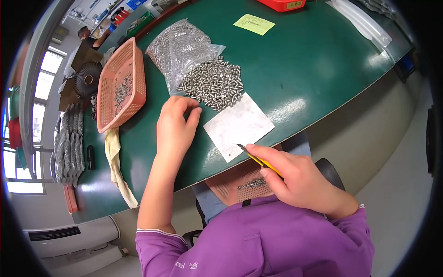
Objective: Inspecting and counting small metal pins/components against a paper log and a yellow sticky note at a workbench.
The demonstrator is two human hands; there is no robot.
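Note:
My right hand [300, 177] is closed around a yellow and black utility knife [265, 165]. Its dark tip is over the near part of a white sheet [238, 123], which lies close to the table's front edge. A heap of small, shiny metal pins [214, 83] spreads from the mouth of a clear plastic bag [182, 48] full of the same pieces. Beside the heap's near left edge rests my left hand [176, 122], fingers curled with thumb and forefinger tips close together. Whatever may be between them is hidden.
A pink mesh basket [137, 87] with some pins stands at left, a pale cloth [115, 161] near it. Several filled bags [68, 143] line the left edge. Another pink basket [226, 187] sits on my lap. A yellow note [254, 24] and red bin [282, 4] lie far back.

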